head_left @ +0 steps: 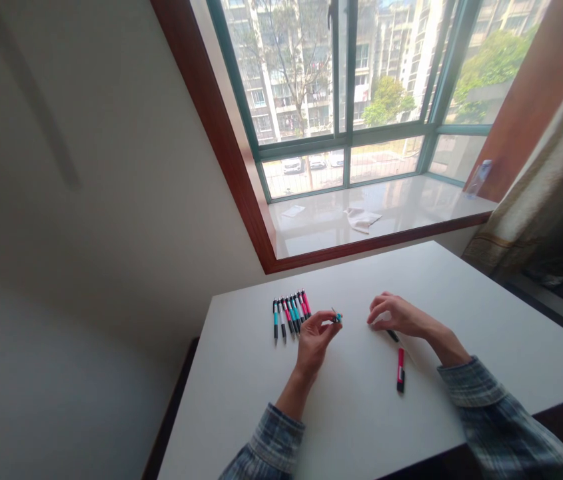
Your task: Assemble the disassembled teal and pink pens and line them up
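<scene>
My left hand (314,340) is raised over the white table with thumb and fingertips pinched on a small teal and black pen part (338,319), seen nearly end-on. A thin tip sticks up from it. My right hand (398,315) is low over the tabletop, its thumb and fingers curled together at the surface; whatever is between the fingertips is too small to make out. Beneath that palm lies a black pen piece (392,335), partly covered. Closer to me rests a red and black pen part (400,370), apart from both hands.
A row of several click pens (288,317) in teal, white and red lies left of my left hand. The white table (241,400) meets the wall and window sill at the back. On the sill are a crumpled cloth (361,219) and a clear bottle (479,179).
</scene>
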Motion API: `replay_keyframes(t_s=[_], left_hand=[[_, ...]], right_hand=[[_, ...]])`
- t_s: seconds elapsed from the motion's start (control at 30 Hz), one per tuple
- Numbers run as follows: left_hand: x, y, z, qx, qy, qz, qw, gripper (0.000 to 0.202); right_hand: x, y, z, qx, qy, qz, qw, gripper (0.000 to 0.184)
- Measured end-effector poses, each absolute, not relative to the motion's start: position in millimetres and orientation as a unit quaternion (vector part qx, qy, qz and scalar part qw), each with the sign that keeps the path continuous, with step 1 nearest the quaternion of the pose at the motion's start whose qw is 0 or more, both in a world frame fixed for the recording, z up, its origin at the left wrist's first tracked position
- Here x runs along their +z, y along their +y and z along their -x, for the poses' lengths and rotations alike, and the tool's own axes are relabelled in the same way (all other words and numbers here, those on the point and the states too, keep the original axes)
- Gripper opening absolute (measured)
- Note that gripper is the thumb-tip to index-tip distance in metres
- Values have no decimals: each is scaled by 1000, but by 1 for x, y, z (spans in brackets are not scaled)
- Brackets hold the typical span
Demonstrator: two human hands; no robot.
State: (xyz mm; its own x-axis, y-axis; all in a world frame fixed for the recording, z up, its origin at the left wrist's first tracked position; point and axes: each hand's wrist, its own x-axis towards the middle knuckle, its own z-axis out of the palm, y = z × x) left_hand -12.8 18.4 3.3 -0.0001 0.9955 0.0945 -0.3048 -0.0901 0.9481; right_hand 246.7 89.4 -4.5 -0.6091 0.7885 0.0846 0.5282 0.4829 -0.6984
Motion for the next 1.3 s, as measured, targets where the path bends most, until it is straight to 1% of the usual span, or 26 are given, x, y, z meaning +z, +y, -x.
replay_keyframes(t_s=[0.13,0.27,0.37,0.53,0.67,0.87,1.07,1.3], left_hand=[[2,18,11,576,401,-468,537,25],[-3,21,13,574,432,-470,512,31],[-8,24,16,563,471,-461,499,36],[-11,26,17,544,486,-445,519,40],[-12,24,15,520,488,-459,530,39],[-12,23,13,495,507,-506,492,38],[-8,21,12,483,513,-522,481,36],[-5,20,11,472,514,-538,473,35]], right_hand=[[-11,90,-242,325,-834,388,220,13],[-13,89,-237,334,-798,406,295,13],[-11,86,-230,338,-751,436,362,17],[-13,85,-218,360,-712,438,415,25],[-20,90,-216,420,-644,446,458,32],[-25,94,-220,530,-520,419,523,37],[-28,95,-220,607,-425,390,546,41],[-27,96,-220,598,-433,393,548,44]])
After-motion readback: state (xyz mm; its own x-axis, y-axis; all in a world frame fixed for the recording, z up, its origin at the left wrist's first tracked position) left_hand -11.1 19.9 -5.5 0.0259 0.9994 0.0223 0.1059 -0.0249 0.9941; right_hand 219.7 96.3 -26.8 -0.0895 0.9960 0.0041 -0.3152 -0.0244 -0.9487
